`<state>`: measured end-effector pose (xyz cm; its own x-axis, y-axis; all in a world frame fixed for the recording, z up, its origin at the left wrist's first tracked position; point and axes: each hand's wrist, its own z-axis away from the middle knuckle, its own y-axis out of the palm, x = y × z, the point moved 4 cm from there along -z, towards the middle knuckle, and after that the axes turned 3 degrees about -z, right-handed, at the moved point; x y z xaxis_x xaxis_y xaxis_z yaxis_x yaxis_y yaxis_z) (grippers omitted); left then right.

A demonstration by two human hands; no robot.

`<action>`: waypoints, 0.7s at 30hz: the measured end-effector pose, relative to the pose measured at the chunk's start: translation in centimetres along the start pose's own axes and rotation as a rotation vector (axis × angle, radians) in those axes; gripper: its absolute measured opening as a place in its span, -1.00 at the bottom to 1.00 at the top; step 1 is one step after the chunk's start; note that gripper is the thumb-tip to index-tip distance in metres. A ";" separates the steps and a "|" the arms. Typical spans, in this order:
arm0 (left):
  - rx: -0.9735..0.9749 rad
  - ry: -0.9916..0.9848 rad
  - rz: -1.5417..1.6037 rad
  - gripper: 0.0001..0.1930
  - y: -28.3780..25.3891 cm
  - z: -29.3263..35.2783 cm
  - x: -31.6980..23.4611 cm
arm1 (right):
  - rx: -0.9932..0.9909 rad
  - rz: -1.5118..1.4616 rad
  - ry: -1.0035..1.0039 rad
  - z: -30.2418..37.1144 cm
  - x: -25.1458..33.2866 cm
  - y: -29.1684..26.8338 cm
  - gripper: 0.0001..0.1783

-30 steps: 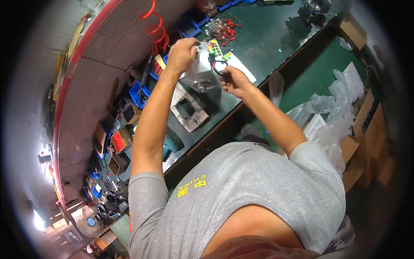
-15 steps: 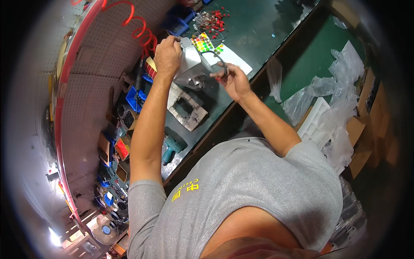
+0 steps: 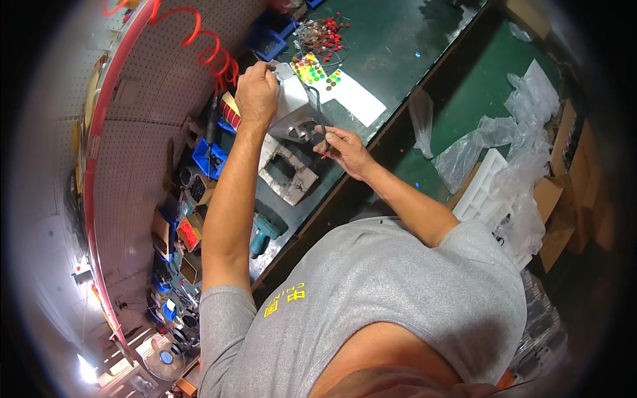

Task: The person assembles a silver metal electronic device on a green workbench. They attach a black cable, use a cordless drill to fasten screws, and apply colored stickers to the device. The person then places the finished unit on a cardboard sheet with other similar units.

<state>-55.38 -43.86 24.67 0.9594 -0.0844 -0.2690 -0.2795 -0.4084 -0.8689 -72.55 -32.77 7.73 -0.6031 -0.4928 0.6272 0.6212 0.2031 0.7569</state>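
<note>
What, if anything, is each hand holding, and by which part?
The right hand holds the dark cable near its red-tipped end. The left hand is at the upper left edge of the metal housing; fingertips hidden, so its grip cannot be told.

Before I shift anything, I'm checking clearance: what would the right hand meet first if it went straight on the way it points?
Beyond the dark cable it holds, the right hand would probably meet the silver metal housing, though depth is unclear.
</note>
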 end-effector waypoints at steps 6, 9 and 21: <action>-0.014 0.020 -0.003 -0.72 0.2 0.1 0.3 | 0.105 -0.512 0.086 1.1 -0.1 1.1 -0.62; -0.016 0.011 0.000 -0.72 0.2 0.2 0.4 | 0.078 -0.325 0.060 1.4 0.4 0.9 -0.59; -0.033 0.010 -0.017 -0.78 0.3 0.3 0.5 | -0.214 0.127 0.078 -2.1 -4.7 -0.6 -0.83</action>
<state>-55.01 -43.76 24.13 0.9645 -0.0857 -0.2499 -0.2617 -0.4393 -0.8594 -69.01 -32.38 3.93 -0.4779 -0.5406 0.6924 0.7864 0.0878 0.6114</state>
